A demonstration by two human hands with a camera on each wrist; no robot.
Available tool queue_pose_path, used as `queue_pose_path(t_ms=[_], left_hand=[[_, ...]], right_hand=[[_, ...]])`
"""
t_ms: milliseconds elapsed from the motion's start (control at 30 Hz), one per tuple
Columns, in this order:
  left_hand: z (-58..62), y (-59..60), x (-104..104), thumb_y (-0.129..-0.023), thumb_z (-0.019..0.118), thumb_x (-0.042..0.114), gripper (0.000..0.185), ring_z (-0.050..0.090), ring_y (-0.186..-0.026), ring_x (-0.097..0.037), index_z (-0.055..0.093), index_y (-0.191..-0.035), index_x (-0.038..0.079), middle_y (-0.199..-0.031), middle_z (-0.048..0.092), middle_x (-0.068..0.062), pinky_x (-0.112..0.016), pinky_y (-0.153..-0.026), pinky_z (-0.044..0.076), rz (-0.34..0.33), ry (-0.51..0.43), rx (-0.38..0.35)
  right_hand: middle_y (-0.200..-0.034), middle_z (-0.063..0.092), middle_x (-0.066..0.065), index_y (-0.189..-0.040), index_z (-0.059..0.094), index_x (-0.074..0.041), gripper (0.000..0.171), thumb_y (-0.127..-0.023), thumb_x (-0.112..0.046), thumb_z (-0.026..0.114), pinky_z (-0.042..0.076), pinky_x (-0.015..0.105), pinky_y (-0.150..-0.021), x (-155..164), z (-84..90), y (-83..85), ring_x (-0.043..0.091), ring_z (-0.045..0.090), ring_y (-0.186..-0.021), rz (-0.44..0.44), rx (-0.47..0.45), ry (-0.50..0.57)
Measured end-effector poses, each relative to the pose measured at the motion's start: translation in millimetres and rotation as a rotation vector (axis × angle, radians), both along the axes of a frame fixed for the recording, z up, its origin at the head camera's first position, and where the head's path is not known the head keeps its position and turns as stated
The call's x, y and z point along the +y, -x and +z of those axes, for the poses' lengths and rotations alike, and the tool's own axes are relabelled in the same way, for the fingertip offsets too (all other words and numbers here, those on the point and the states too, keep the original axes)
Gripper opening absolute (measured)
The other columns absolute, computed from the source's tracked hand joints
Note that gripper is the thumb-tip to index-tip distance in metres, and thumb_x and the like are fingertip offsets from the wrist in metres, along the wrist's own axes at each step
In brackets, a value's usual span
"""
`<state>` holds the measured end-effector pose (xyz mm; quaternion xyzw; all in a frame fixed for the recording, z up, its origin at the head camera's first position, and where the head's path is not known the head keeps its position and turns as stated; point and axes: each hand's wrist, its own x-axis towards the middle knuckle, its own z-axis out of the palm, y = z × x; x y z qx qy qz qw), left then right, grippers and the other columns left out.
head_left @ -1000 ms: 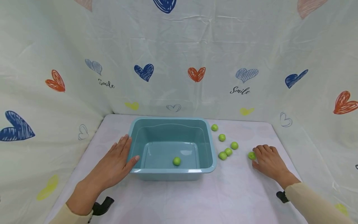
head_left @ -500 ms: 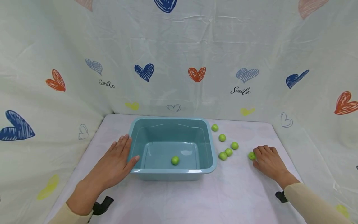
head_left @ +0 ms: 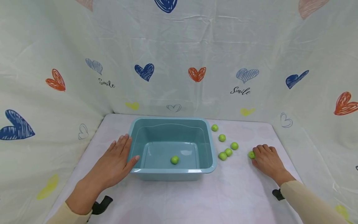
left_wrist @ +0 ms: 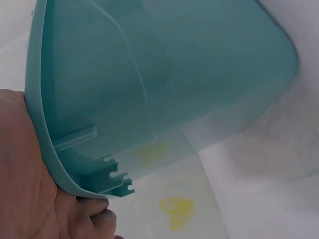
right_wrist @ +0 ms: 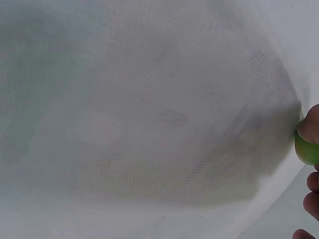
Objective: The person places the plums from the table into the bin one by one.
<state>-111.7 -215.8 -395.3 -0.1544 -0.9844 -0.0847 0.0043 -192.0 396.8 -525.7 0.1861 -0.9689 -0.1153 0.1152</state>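
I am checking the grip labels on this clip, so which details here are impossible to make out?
- Head view: the right hand covers much of the green ball at its fingertips, so the grip itself is hidden.
- Right wrist view: that ball and the fingers are cut off by the right edge.
- Left wrist view: the left hand is cut off by the frame against the tub.

Pale table (head_left: 173, 202) with faint heart print, cream cloth backdrop (head_left: 179, 46) on three sides, blue, orange, yellow hearts, "Smile" lettering, even soft light
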Motion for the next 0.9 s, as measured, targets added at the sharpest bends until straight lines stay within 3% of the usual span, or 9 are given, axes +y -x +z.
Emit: queue_pose_path(t_ms=[133,400,900], left_hand=[[-0.4,1.1,0,-0.111,0.043,0.052,0.083,0.022,-0.159,-0.049,0.025,-0.161,-0.013,-0.171,0.022,-0.031,-0.065,-0.127,0.022,-0.010,-0.012,-0.003],[0.0,1.1,0,-0.111,0.044,0.052,0.084,0.021,-0.159,-0.049,0.025,-0.161,-0.012,-0.171,0.021,-0.031,-0.065,-0.127,0.022,-0.003,-0.024,-0.012],[-1.5,0.5,-2,-0.111,0.044,0.054,0.085,0.020,-0.160,-0.048,0.023,-0.162,-0.011,-0.172,0.021,-0.029,-0.064,-0.128,0.022,0.006,-0.046,-0.017]], right_hand=[[-0.095,0.058,0.018,-0.107,0.058,0.005,0.048,-0.081,-0.025,0.086,0.048,0.062,-0.089,-1,6.6,2.6,0.040,0.054,-0.096,-0.017,0.022,0.041],[-0.088,0.053,0.017,-0.101,0.055,0.005,0.048,-0.079,-0.030,0.080,0.044,0.053,-0.078,-8,39.9,19.0,0.038,0.050,-0.087,0.033,0.167,0.066],[-0.087,0.054,0.015,-0.096,0.054,0.000,0.043,-0.078,-0.030,0.080,0.044,0.050,-0.078,-40,76.9,33.5,0.037,0.051,-0.086,0.142,0.248,0.060]])
